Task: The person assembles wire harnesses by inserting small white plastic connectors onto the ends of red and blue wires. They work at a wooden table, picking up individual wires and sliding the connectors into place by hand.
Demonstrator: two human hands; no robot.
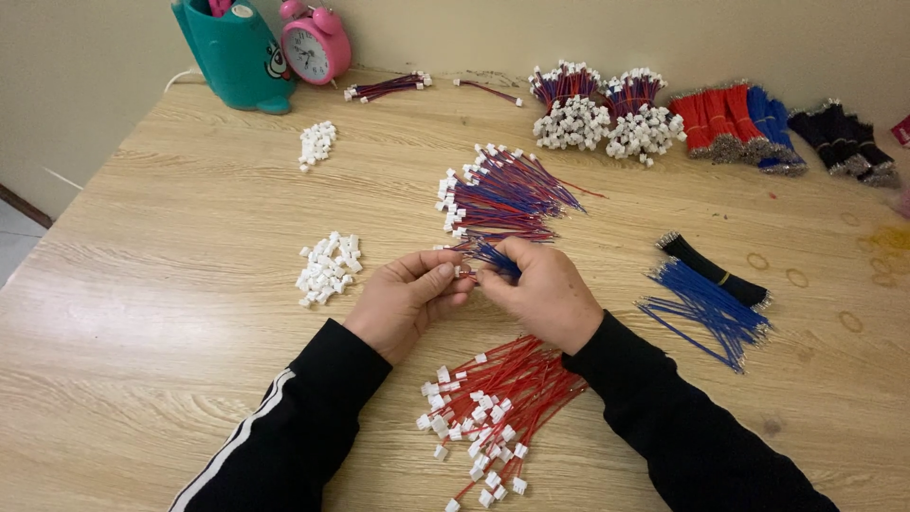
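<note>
Both hands are meeting over the middle of the wooden table (pixel 142 313). The left hand (pixel 403 301) is pinching a small white connector (pixel 464 271) between thumb and forefinger, its fingers pressed together around it. The right hand (pixel 542 289) is pinching a short blue wire (pixel 498 258) at the connector, fingers closed on it; whether the wire tip is already seated in the housing seems likely, but the view is too small to tell.

Just left of the left hand a pile of loose white connectors (pixel 328 267) is lying on the table, with a smaller pile (pixel 317 143) farther back. Behind the hands a fan of red-and-blue wired connectors (pixel 502 194) is spreading out. Under the wrists a heap of red wires with white connectors (pixel 493 408) is lying. To the right, loose blue wires (pixel 706 308) are resting beside a black wire bundle (pixel 711 268). At the far edge a teal pen holder (pixel 232 52) and a pink alarm clock (pixel 315 43) are standing side by side
</note>
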